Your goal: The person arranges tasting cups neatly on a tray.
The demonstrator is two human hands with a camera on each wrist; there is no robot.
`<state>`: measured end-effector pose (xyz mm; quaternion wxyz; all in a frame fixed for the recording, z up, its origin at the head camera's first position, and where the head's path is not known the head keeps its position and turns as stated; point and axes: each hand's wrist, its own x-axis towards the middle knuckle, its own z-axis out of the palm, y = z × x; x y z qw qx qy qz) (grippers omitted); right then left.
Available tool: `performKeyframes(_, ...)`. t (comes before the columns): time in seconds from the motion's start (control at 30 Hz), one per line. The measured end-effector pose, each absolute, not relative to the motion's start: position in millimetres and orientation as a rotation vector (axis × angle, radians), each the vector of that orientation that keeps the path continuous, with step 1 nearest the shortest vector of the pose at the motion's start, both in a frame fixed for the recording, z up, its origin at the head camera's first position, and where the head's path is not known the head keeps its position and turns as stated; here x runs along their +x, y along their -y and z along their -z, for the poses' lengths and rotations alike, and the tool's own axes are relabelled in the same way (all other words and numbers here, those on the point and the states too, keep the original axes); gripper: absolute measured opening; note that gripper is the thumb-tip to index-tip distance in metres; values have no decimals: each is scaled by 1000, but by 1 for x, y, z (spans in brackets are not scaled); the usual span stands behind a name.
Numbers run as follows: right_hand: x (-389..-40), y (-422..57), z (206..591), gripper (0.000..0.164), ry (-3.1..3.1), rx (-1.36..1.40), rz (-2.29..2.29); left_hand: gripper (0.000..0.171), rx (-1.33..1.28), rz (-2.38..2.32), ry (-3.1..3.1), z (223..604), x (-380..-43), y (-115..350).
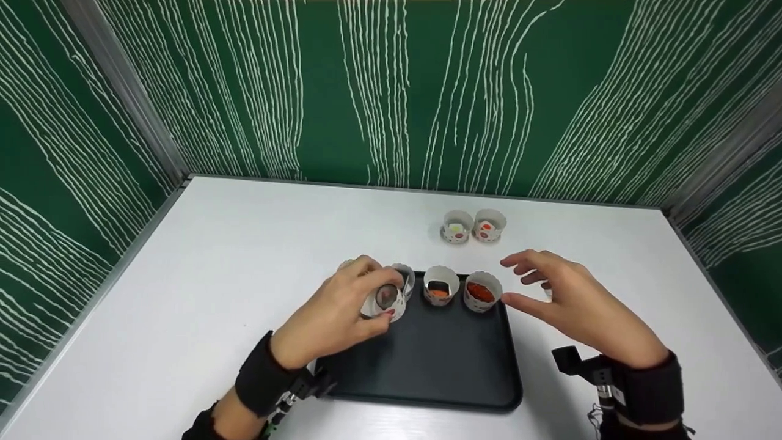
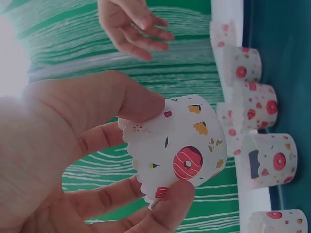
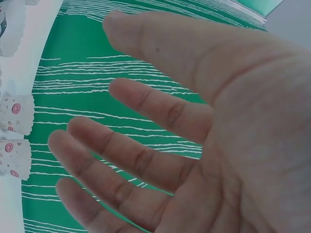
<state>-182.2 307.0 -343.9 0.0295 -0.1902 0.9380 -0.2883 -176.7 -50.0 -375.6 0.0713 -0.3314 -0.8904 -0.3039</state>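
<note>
My left hand (image 1: 339, 305) grips a white paper baking cup (image 2: 167, 138) printed with donuts, thumb on one side and fingers on the other. It is held above the far left part of a black tray (image 1: 427, 366). Something dark and round shows inside it. Along the tray's far edge stand a cup with a black and orange piece (image 1: 440, 299), a cup with red-orange filling (image 1: 478, 307), and another cup (image 1: 408, 275) partly behind my left hand. Just right of the red-orange cup, my right hand (image 1: 565, 293) hovers with fingers spread, holding nothing.
Two more printed cups stand side by side on the white table (image 1: 275, 226) beyond the tray, one with a pale yellow-white piece (image 1: 456, 233), one with a red-and-white piece (image 1: 489, 232). Green panels (image 1: 421, 91) with white lines enclose the table's back and sides.
</note>
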Motion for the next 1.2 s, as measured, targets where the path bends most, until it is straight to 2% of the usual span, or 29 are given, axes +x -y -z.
performKeyframes(0.8, -178, -279, 353, 36, -2898, -705, 846, 46, -956, 984, 2574, 382, -172, 40)
performKeyframes(1.2, -176, -254, 361, 28, -2863, -917, 834, 49, -1018, 1058, 2523, 393, -172, 25)
